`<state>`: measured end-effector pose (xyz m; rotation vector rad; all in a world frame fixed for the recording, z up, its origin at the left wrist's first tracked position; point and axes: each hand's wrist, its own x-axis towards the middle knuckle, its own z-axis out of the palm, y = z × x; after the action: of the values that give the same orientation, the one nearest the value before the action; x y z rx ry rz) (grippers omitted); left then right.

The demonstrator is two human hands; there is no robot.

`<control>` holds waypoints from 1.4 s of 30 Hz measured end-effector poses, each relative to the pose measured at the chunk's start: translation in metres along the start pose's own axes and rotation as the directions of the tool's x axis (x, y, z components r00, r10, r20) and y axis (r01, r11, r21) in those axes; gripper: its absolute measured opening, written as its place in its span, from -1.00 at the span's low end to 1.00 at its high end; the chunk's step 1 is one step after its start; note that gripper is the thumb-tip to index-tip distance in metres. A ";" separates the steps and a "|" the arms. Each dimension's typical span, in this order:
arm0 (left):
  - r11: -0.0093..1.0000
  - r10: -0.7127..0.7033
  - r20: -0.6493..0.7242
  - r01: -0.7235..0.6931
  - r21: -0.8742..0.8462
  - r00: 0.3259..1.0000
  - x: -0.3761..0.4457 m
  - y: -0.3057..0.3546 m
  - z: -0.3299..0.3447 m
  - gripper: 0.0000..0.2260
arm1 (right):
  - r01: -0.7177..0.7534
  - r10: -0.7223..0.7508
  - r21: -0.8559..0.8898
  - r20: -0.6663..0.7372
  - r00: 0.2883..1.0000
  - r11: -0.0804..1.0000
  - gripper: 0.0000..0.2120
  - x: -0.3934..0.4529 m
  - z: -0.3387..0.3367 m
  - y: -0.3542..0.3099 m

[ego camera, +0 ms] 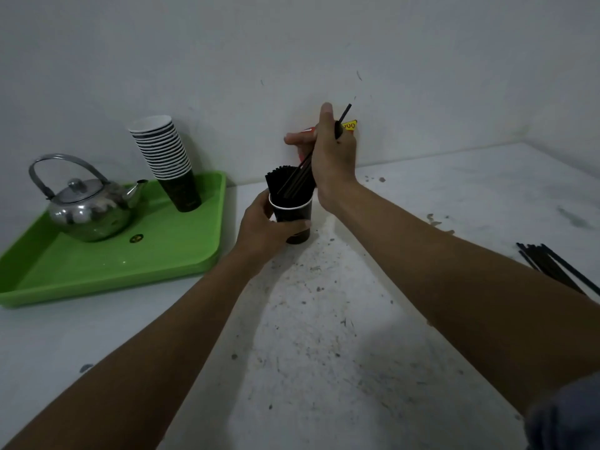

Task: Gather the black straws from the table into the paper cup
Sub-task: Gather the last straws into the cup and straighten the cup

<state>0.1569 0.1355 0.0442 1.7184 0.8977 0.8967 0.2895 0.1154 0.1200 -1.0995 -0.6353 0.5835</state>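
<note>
A dark paper cup (293,211) with a white rim stands on the white table, near the wall. My left hand (264,227) is wrapped around its side. A thick bunch of black straws (279,180) stands upright inside it. Directly above the cup, my right hand (332,157) grips a few black straws (342,116); they slant down to the left, and their lower ends reach into the cup's mouth. More loose black straws (552,266) lie on the table at the far right, partly hidden behind my right forearm.
A green tray (107,264) on the left holds a steel kettle (84,209) and a leaning stack of paper cups (168,157). A red and yellow packet (350,125) sits against the wall behind my right hand. The tabletop (324,336) is stained and scuffed.
</note>
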 end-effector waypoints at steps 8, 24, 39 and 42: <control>0.998 0.049 -0.069 -0.046 0.047 0.996 0.003 -0.010 0.004 -0.41 | -0.003 0.000 0.124 0.024 1.000 0.992 -0.59 0.004 0.009 0.002; 0.991 0.093 -0.113 -0.081 0.105 0.989 0.002 -0.016 0.008 -0.47 | 0.212 -0.140 -0.518 0.176 0.974 0.829 -0.63 -0.008 0.003 0.029; 0.990 0.076 -0.128 -0.059 0.130 0.989 -0.001 -0.014 0.010 -0.48 | 0.440 -0.360 -0.488 0.253 0.898 0.754 -0.61 -0.010 -0.015 0.021; 0.987 0.089 -0.137 -0.069 0.147 0.987 -0.003 -0.014 0.012 -0.47 | 0.469 -0.292 -0.556 0.380 0.878 0.686 -0.63 -0.015 -0.022 0.029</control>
<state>0.1634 0.1318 0.0276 1.8401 1.0149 1.0409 0.2923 0.1011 0.0834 -1.4734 -1.3359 0.1231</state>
